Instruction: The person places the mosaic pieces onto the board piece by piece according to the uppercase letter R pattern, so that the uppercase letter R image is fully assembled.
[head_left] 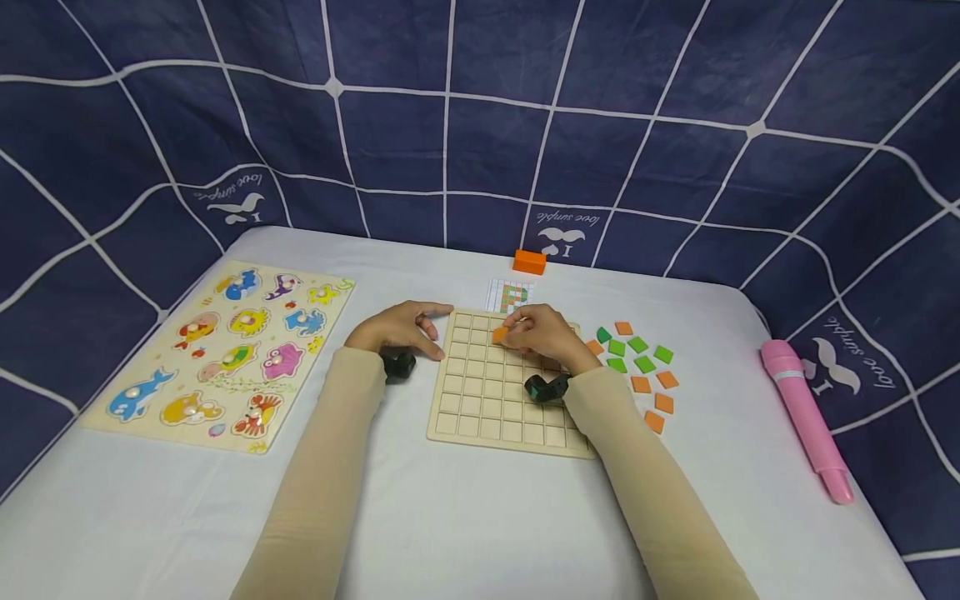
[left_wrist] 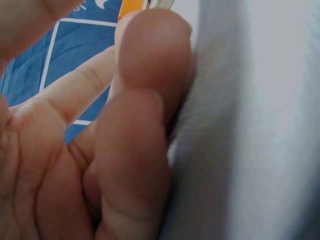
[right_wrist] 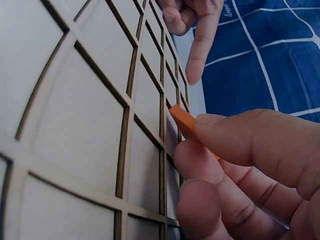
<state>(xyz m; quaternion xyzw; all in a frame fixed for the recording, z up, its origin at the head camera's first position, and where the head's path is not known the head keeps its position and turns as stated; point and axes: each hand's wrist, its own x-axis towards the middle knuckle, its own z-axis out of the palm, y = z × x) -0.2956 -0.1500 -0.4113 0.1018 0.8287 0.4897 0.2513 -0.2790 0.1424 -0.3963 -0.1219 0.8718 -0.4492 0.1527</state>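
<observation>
Between thumb and fingertips, my right hand (head_left: pixel 546 336) pinches a small orange square tile (right_wrist: pixel 185 122) close over the upper part of a wooden grid board (head_left: pixel 452 425). In the right wrist view the tile is tilted, with its edge toward the grid's raised ribs. My left hand (head_left: pixel 401 327) lies at the board's left side, its index finger stretched to the upper left corner and its thumb near the left edge, holding nothing. A small card (head_left: pixel 495 295) with a coloured square pattern lies just behind the board. My right hand and forearm hide part of the board.
Several green tiles (head_left: pixel 644 364) and orange tiles (head_left: pixel 664 403) lie scattered right of the board. An orange block (head_left: pixel 529 262) sits at the back. A sea-animal peg puzzle (head_left: pixel 288 385) is on the left, a pink microphone-shaped object (head_left: pixel 810 417) on the far right.
</observation>
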